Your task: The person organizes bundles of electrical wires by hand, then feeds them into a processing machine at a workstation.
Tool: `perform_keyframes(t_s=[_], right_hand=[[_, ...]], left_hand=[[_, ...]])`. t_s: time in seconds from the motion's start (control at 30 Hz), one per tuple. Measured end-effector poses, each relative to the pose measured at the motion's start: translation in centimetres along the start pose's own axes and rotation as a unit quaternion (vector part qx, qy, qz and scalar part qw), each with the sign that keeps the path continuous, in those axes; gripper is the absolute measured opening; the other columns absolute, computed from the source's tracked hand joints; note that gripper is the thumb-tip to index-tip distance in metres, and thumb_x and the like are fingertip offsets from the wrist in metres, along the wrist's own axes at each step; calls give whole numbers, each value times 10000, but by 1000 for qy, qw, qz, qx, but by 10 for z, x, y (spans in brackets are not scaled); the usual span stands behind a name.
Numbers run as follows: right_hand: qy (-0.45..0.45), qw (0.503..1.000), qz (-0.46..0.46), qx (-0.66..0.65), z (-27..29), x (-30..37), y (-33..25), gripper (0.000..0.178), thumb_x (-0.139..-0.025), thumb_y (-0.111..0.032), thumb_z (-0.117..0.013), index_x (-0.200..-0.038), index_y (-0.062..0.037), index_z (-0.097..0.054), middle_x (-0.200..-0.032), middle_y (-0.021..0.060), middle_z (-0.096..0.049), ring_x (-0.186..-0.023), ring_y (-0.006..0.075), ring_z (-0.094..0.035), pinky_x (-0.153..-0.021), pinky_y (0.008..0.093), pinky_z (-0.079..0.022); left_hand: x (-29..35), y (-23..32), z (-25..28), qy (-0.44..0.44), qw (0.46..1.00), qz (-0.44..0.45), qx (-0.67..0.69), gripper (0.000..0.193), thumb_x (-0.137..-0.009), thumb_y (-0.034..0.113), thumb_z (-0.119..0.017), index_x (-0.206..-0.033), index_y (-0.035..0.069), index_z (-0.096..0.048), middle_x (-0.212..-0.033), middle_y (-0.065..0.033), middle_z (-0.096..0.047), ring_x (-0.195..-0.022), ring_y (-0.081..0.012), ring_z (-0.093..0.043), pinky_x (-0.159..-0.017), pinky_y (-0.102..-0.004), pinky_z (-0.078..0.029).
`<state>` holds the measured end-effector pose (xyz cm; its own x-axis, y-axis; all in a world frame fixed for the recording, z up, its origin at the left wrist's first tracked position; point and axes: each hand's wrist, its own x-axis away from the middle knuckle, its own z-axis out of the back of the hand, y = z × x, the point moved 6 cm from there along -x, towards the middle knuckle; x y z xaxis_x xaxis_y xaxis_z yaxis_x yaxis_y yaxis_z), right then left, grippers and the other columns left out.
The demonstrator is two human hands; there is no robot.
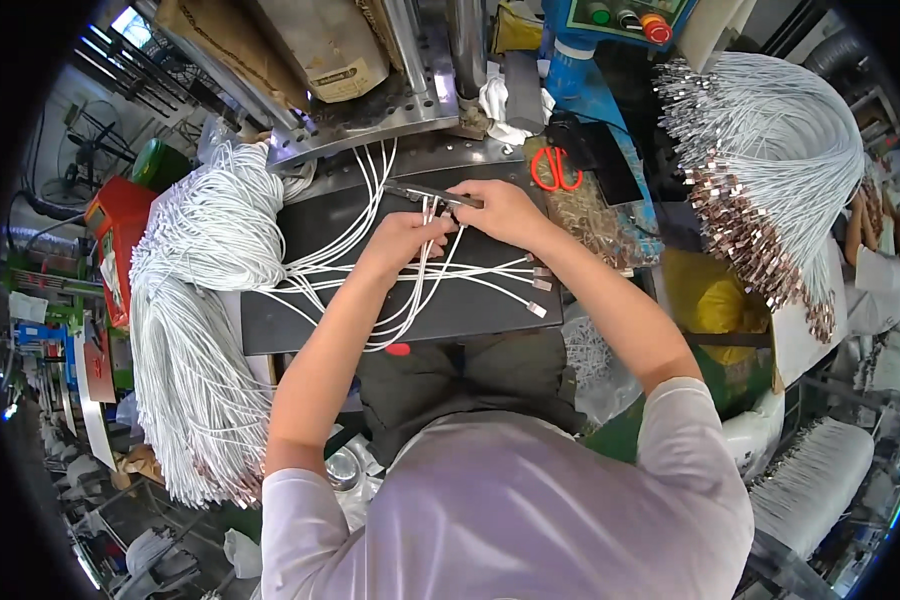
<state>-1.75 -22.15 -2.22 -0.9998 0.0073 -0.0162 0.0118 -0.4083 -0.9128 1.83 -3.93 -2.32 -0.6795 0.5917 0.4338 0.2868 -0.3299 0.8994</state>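
Observation:
Above the black work mat, my left hand is closed on several thin white cables near their ends. Right beside it, my right hand has its fingers closed around the end of a slim dark metal tool. The tool lies across the cable ends at my left fingertips; its exact kind is hard to make out. Other white cables on the mat end in small pale plugs below my right wrist. They run out of a thick white cable bundle on the left.
Behind the mat stands a perforated metal fixture. Red-handled scissors and a black flat object lie at the back right. A large looped cable bundle sits farther right. A control box with a red button is above.

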Motion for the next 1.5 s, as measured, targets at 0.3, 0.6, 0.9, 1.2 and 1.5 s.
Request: perform_keyframes(t_s=[0.3,0.6,0.9,1.2,1.5], right_hand=[[-45,995,-73,-46,9,-2,-1,469,-877,-310,-828,-1210,0,-713,-990,71,-761,-866,108,-668,-816,279,-513],[-36,997,-46,-41,8,6,-6,463,-869,-293,-834,-1214,-7,-713,-1006,58,-758,-891,99,-661,-828,276,-506],[3,1000,1,23,9,20,-21,472,-875,-275,-830,-1244,-10,-703,-1021,65,-759,-900,102,-667,-837,284,-519],[-21,997,-27,-71,8,7,0,509,-838,-361,-841,-1239,-70,-725,-1000,104,-777,-885,167,-714,-817,316,-532],[-28,998,-12,-52,7,5,3,508,-835,-369,-842,-1208,-43,-731,-943,96,-775,-842,160,-708,-793,303,-527]], left_hand=[[-1,-6,23,-18,996,34,83,258,-974,251,-701,-1056,11,-753,-777,36,-607,-645,-70,-547,-604,-218,-422],[1,-3,11,-12,995,35,90,234,-990,224,-658,-1010,10,-753,-721,59,-582,-588,-52,-491,-554,-192,-380],[0,-3,10,-73,990,50,111,296,-1007,300,-676,-1048,15,-743,-729,67,-567,-645,-60,-530,-596,-213,-424],[0,-6,22,-78,990,60,101,305,-1002,311,-683,-1059,19,-748,-785,47,-583,-662,-74,-535,-611,-234,-446],[5,-6,14,4,994,50,99,303,-1017,316,-671,-1058,24,-738,-760,47,-607,-661,-61,-572,-646,-198,-464]])
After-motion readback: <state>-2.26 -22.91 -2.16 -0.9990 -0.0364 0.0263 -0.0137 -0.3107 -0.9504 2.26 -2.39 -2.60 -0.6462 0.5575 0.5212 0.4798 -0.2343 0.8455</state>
